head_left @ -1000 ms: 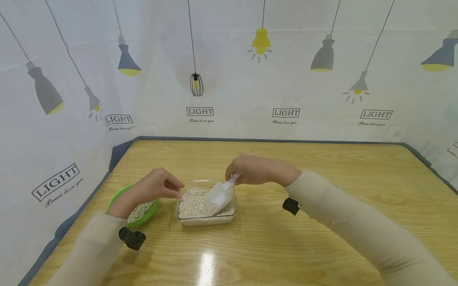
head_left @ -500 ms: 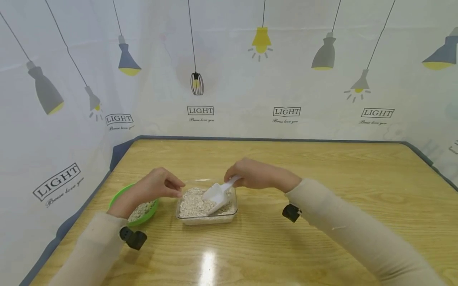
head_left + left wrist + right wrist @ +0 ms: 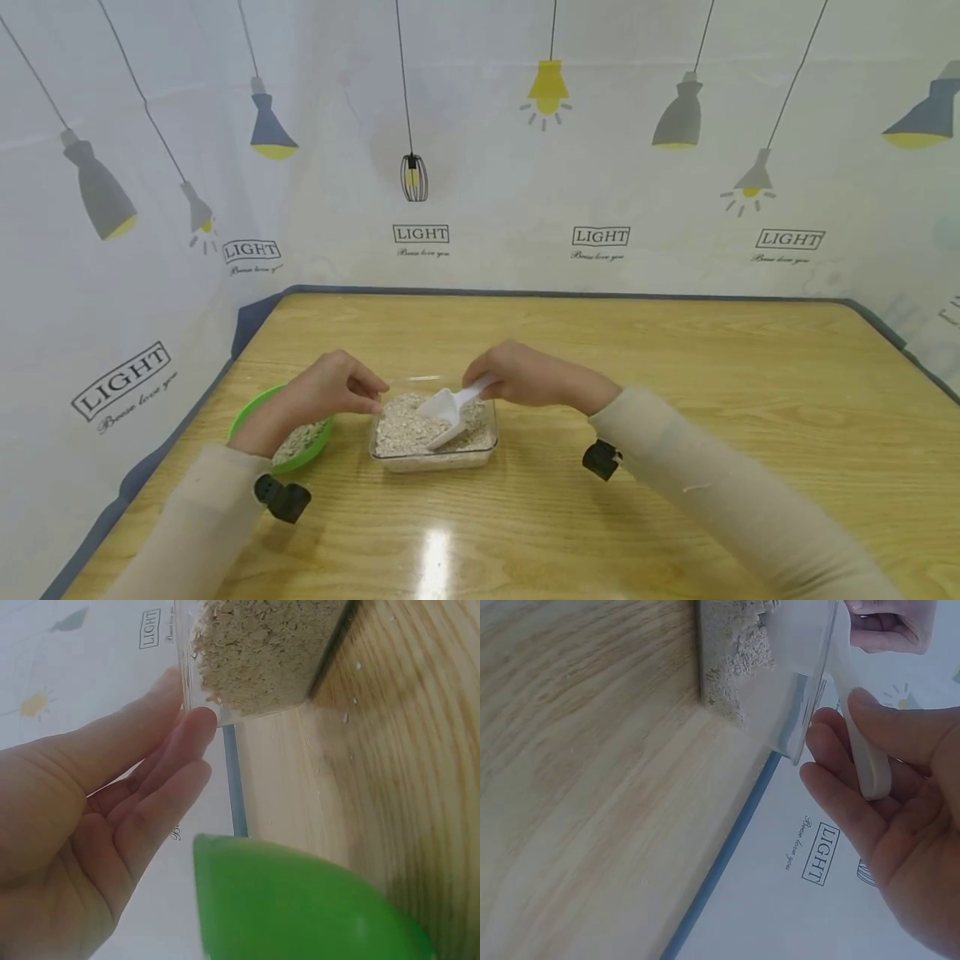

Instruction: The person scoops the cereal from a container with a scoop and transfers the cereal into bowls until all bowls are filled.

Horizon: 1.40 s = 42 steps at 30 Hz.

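Observation:
A clear rectangular container (image 3: pixel 437 463) of pale oat flakes (image 3: pixel 401 427) stands on the wooden table. My left hand (image 3: pixel 327 388) pinches its left rim between thumb and fingertips, as the left wrist view shows at the container's corner (image 3: pixel 225 718). From the right, my right hand (image 3: pixel 520 375) grips the handle of a white scoop (image 3: pixel 448 408). The scoop is tilted, its front edge down in the oats. In the right wrist view, the thumb and fingers wrap the scoop's handle (image 3: pixel 870 761) just outside the container wall (image 3: pixel 780 712).
A green bowl (image 3: pixel 303 457) with oat flakes in it stands left of the container, partly hidden under my left forearm. A few loose flakes (image 3: pixel 346 718) lie on the table (image 3: pixel 675 358). Behind the table hangs a lamp-printed backdrop (image 3: pixel 495 183).
My right hand has moved a little left and nearer to me, and the scoop has slid leftward through the oats. The left hand stays at the rim.

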Each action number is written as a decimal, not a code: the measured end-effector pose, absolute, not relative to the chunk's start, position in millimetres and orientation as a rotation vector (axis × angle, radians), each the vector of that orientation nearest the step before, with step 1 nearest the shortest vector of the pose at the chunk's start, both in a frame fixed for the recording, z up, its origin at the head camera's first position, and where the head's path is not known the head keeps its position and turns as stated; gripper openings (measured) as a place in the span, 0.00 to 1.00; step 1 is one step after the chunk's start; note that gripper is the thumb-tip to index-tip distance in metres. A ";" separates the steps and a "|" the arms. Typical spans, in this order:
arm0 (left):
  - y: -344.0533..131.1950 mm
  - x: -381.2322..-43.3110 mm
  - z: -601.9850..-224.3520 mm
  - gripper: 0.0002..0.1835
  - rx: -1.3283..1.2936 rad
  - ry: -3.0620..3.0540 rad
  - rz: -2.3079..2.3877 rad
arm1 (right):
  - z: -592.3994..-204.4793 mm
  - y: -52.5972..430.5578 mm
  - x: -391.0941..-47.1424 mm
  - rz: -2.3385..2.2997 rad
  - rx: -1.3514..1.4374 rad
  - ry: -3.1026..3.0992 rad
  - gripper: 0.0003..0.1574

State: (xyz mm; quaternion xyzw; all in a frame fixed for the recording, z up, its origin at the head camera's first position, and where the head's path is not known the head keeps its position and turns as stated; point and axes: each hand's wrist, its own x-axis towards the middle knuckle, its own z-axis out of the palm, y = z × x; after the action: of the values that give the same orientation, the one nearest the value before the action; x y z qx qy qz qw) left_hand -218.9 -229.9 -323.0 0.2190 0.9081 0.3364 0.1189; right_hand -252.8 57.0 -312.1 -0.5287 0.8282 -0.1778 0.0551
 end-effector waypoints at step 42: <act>-232.2 -211.4 -319.6 0.19 0.698 2.654 0.914 | -332.8 79.3 -258.5 -0.951 -1.492 2.531 0.13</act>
State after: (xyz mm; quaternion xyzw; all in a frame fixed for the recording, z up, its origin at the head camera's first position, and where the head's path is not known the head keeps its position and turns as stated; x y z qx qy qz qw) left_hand -211.4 -232.2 -319.6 0.2394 0.9104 0.3136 0.1243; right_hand -258.5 79.3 -332.8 -0.4830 0.8193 -0.3078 0.0269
